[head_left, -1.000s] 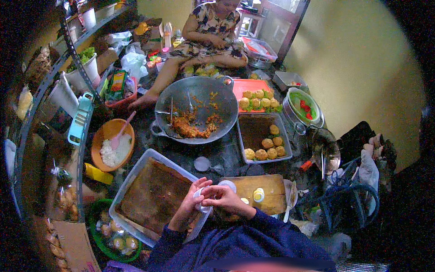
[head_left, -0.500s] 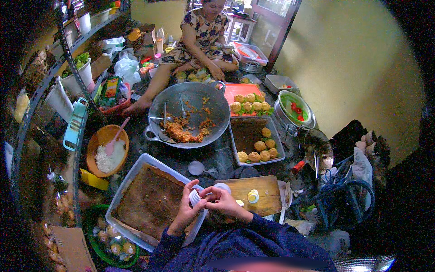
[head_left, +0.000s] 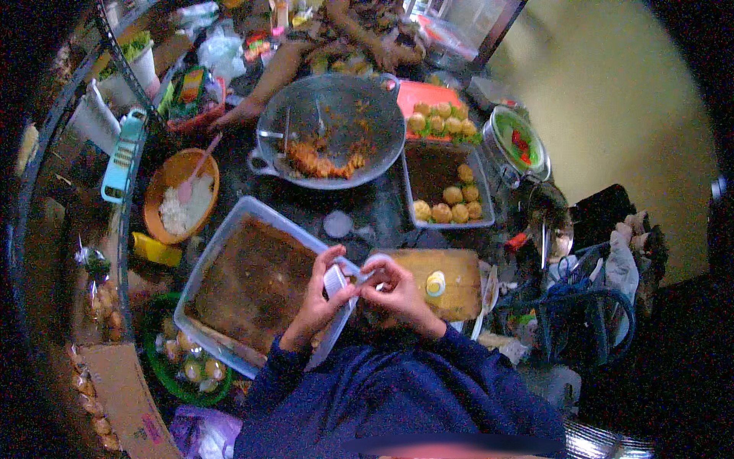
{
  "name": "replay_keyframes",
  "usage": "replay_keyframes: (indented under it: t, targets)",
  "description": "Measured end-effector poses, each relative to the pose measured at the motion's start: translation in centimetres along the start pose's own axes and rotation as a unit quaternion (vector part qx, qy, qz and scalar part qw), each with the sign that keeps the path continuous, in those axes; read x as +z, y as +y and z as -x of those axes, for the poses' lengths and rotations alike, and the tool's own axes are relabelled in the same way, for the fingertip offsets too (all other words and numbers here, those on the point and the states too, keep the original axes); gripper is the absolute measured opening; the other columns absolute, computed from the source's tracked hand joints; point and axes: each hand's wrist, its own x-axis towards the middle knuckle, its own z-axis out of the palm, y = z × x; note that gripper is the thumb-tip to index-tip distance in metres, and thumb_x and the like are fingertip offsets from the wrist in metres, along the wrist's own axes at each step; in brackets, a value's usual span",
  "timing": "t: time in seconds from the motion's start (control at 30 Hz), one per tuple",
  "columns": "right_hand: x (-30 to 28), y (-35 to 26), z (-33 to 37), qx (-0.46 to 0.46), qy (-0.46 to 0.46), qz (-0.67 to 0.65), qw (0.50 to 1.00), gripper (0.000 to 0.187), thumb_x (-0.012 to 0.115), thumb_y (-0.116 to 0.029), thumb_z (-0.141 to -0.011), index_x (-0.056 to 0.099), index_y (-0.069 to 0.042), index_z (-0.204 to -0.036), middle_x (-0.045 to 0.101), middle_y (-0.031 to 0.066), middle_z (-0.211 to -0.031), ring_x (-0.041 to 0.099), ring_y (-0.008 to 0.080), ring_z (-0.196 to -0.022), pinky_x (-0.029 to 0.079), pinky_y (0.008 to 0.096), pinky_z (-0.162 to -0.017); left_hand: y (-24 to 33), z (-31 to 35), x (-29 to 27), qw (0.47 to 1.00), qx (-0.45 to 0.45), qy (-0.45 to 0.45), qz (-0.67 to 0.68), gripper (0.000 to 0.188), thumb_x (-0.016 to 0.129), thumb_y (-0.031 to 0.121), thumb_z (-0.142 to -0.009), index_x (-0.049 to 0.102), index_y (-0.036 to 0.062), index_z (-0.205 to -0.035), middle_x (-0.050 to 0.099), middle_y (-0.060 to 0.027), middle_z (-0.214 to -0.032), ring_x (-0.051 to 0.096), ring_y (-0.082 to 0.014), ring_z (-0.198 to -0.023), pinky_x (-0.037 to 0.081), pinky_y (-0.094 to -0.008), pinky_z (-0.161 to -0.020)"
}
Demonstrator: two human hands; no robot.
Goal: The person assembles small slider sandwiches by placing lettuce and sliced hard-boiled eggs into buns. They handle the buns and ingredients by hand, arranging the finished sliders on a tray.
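My left hand (head_left: 317,302) is closed around a white fluted paper baking cup (head_left: 334,281), or a small stack of them. Close to its right, my right hand (head_left: 396,294) pinches thumb and fingertips together; what they hold, if anything, cannot be made out. Both hands are over the right edge of a clear plastic tub (head_left: 200,268) with a brown-stained bottom. Just beyond my right hand lies a wooden cutting board (head_left: 462,268), with a piece of boiled egg (head_left: 435,284) on it. A round white item at the board's left corner is partly hidden by my fingers.
Ahead stands a large wok (head_left: 367,164) with orange-red filling. Right of it are a tub (head_left: 451,223) of round golden buns and a red tray (head_left: 413,93) of filled ones. Left are an orange bowl (head_left: 157,187) of rice and a green basket (head_left: 153,359). Another person sits opposite.
The view has tipped downward, so the wok and tubs appear higher. My right hand has drawn slightly away from the paper cup, its fingertips still pinched. My left hand keeps its hold.
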Motion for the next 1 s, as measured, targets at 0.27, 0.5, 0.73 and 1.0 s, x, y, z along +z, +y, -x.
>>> replay_keyframes:
  t: [0.27,0.5,0.73,1.0]
  targets:
    - [1.3,-0.3,0.8,0.019,-0.032,-0.157,0.987,0.047,0.07,-0.006,-0.084,0.046,-0.005,-0.125,0.064,0.0079,-0.105,0.061,0.015,-0.099,0.048,0.0273,-0.085,0.8,0.3,0.6,0.996,-0.037,0.005,0.078,0.069,0.064,0.019,-0.084,0.028,0.0057,-0.142,0.036,-0.013,-0.142,0.037,-0.0232,-0.129,0.03,-0.037,-0.108]
    - [1.2,1.3,-0.7,0.054,-0.065,-0.186,0.979,0.049,0.073,-0.007,-0.08,0.047,-0.005,-0.121,0.055,0.0076,-0.118,0.061,0.0163,-0.099,0.052,0.0313,-0.084,0.5,-0.1,0.3,0.993,-0.05,-0.008,0.111,0.072,0.062,0.022,-0.083,0.025,0.0064,-0.143,0.036,-0.0151,-0.143,0.035,-0.0245,-0.131,0.028,-0.0379,-0.109]
    - [1.7,1.3,-0.8,0.024,-0.087,-0.215,0.972,0.049,0.072,-0.006,-0.081,0.047,-0.007,-0.123,0.059,0.0062,-0.112,0.061,0.0155,-0.098,0.052,0.0309,-0.083,0.0,0.0,0.0,0.985,-0.068,-0.016,0.16,0.073,0.062,0.021,-0.083,0.024,0.0061,-0.143,0.035,-0.0161,-0.143,0.035,-0.0251,-0.132,0.03,-0.0387,-0.11]
    - [1.9,1.8,-1.1,0.04,-0.079,-0.202,0.975,0.047,0.067,-0.003,-0.084,0.045,-0.005,-0.125,0.063,0.0068,-0.103,0.06,0.0132,-0.097,0.049,0.0281,-0.084,-0.5,0.1,-0.2,0.99,-0.051,-0.012,0.128,0.071,0.062,0.016,-0.082,0.026,0.006,-0.143,0.035,-0.0149,-0.142,0.034,-0.0244,-0.132,0.03,-0.038,-0.109]
